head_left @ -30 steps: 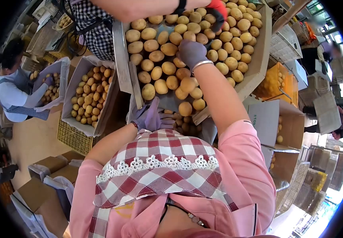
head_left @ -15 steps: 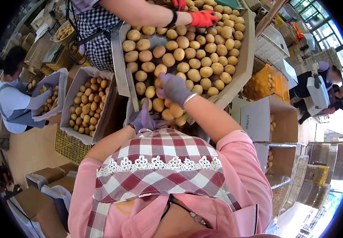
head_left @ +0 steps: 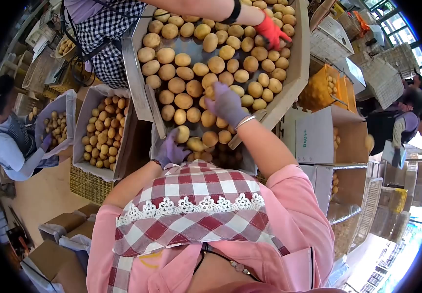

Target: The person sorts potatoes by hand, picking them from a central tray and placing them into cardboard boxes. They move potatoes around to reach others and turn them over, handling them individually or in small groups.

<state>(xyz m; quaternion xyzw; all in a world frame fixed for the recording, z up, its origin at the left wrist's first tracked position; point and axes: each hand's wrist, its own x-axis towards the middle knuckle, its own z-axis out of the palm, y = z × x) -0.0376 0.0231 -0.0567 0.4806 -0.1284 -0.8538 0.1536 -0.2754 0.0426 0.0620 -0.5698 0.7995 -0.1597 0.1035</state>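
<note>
A sloped sorting tray (head_left: 138,83) full of yellow potatoes (head_left: 216,63) lies in front of me. My right hand (head_left: 228,104), in a grey-purple glove with a bracelet at the wrist, rests on the pile near the tray's lower end, its fingers curled round one potato (head_left: 210,92). My left hand (head_left: 169,151), in a purple glove, sits at the tray's lower lip with fingers apart, just below a potato (head_left: 182,133). Potatoes (head_left: 211,138) gather at the outlet between my hands, above a lined box partly hidden by my apron.
A co-worker's red-gloved hand (head_left: 272,30) reaches over the tray's far side. A lined box of potatoes (head_left: 101,129) stands left on a yellow crate (head_left: 86,178). Another person (head_left: 11,141) works at far left. Cardboard boxes (head_left: 318,141) stand right.
My right hand has come down from the middle of the pile to the tray's lower end and closed on a potato. My left hand stays at the lip. The co-worker's red glove shifted right.
</note>
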